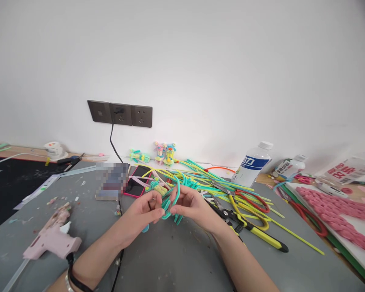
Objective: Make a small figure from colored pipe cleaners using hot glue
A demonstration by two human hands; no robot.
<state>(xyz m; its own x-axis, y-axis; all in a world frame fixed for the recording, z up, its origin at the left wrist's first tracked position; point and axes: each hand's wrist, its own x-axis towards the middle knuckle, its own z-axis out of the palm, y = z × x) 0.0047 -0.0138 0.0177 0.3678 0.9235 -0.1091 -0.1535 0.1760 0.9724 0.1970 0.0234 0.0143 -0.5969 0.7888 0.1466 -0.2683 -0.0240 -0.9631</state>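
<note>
Both hands meet over the middle of the grey table. My left hand (149, 209) pinches the lower left side of a bent teal pipe cleaner (178, 188). On its right side my right hand (190, 207) holds the same teal piece between thumb and fingers, close to the left fingertips. A bundle of curled teal pipe cleaners (188, 181) lies just behind the hands, partly hidden by them. Long yellow-green pipe cleaners (295, 235) spread to the right. Three small fuzzy figures stand or lie by the wall, one of them yellow and blue (170, 154).
A pink glue gun (53, 242) lies at the left. Red-handled scissors (252, 200) and yellow-handled pliers (263, 237) are at the right, before a white bottle (252, 164). A phone (137, 182) lies behind my left hand. Pink braided material (331, 211) is at far right.
</note>
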